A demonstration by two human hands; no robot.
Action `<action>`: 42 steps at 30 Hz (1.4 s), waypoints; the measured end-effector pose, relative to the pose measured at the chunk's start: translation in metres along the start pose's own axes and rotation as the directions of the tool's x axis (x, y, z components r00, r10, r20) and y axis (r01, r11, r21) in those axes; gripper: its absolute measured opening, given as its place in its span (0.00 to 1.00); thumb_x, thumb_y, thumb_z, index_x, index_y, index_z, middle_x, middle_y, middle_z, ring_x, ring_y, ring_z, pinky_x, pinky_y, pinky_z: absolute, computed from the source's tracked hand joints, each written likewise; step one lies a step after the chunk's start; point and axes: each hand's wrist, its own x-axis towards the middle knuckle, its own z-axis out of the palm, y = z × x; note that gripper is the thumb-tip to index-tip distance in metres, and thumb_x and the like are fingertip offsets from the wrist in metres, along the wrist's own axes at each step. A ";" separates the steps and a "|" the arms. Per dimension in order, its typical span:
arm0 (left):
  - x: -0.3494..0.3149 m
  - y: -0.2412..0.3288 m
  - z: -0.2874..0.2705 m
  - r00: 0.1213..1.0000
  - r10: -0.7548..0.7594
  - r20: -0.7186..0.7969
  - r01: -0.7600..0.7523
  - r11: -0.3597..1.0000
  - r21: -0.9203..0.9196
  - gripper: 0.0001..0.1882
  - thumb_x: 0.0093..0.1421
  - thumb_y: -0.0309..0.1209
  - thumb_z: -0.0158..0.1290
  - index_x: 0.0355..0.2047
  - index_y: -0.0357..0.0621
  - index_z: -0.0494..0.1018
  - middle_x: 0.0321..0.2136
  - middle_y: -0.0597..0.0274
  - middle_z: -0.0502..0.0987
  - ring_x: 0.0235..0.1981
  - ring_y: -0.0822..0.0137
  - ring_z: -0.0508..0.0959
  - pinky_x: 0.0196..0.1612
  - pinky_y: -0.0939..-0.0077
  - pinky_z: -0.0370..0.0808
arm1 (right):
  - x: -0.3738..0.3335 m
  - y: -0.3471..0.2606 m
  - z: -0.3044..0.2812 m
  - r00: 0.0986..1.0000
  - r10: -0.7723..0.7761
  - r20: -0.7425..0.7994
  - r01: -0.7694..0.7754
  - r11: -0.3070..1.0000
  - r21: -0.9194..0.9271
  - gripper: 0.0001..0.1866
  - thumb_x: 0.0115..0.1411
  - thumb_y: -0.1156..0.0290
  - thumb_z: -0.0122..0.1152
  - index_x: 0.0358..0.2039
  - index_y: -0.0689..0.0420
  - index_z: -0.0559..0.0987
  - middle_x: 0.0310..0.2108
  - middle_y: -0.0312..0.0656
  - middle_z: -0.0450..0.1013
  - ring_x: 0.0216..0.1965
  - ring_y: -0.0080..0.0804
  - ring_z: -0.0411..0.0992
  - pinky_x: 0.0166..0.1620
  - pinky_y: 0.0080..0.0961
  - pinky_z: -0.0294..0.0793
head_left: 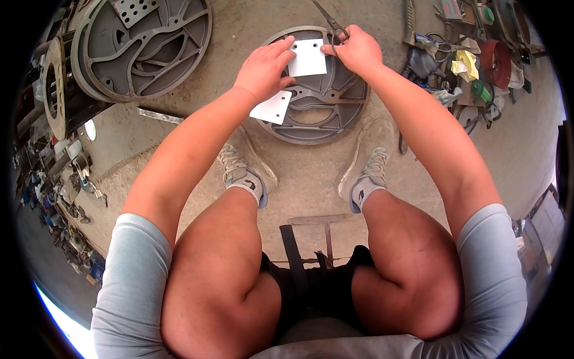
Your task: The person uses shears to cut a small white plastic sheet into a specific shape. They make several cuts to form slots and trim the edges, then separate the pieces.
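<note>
Holding dark scissors (332, 23) by the handles, blades pointing away from the body, the person's right hand (359, 51) also puts a fingertip to the right edge of a white holed sheet (308, 60). Between both hands, that sheet lies on a round grey casting (353, 93). The left hand (266, 67), fingers spread and unclenched, meets its left edge; a second white sheet (274, 108) lies just nearer the body.

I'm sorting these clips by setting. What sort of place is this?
Probably a metalworking or repair workshop: a large round metal casting lies on the bare floor, more round castings sit at the upper left, and a jumble of odds and ends lies at the right.
</note>
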 end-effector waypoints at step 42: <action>0.001 0.002 0.003 0.997 0.035 -0.066 -0.034 0.999 0.005 0.25 0.57 0.33 0.70 0.54 0.45 0.78 0.72 0.54 0.69 0.68 0.50 0.73 0.70 0.56 0.71 | -0.080 0.109 0.004 0.981 0.151 -0.124 -0.106 0.945 0.310 0.30 0.53 0.53 0.85 0.42 0.60 0.76 0.38 0.47 0.83 0.40 0.44 0.82 0.47 0.37 0.80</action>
